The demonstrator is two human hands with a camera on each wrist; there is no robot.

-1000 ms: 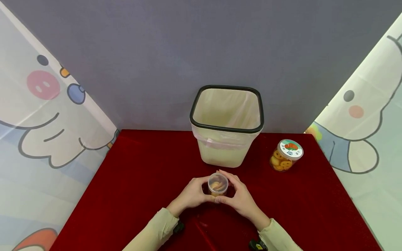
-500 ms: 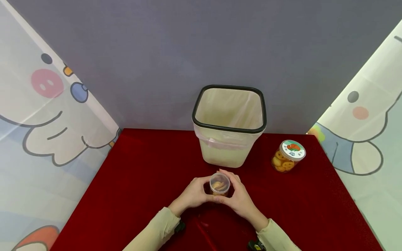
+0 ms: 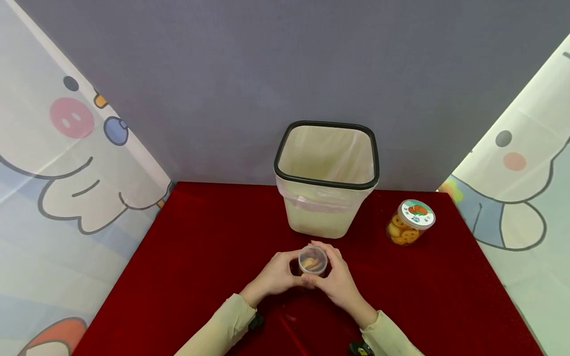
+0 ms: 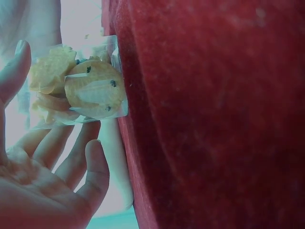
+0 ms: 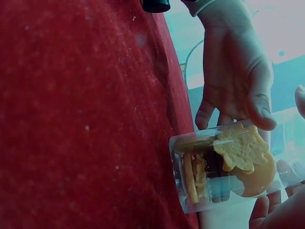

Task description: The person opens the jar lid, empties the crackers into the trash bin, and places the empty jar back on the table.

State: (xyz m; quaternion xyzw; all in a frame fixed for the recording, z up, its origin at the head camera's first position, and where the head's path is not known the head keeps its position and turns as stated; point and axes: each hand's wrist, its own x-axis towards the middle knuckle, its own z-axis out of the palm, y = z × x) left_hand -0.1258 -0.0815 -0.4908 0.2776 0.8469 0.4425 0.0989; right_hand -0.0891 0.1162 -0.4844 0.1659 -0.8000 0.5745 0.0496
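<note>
Cookie jar (image 3: 312, 260), small and clear, stands up straight on the red cloth (image 3: 200, 257), right between both hands. Its long way runs up and down, with its lid on top facing the head camera.

Largest first: the pale bin (image 3: 326, 178) with the black rim stands past the fingertips, on the far side of the jar. Off to the right of the right hand's fingers, well apart, sits a second jar (image 3: 410, 222) full of round cookies, with a picture on its lid.

The left hand (image 3: 277, 275) curls around the left side of the small jar, and the right hand (image 3: 337, 278) curls around its right side. From the left wrist, the fingers (image 4: 71, 162) lie half bent under the jar (image 4: 78, 86) and the thumb sits on its other side. From the right wrist, the cookies (image 5: 238, 157) show through the clear wall. Both hands are just as near; neither one is closer.

Compared with a second ago, the hands hold the jar the same way. The jar sits in nearly the same spot, and the whole view has slid only slightly.
</note>
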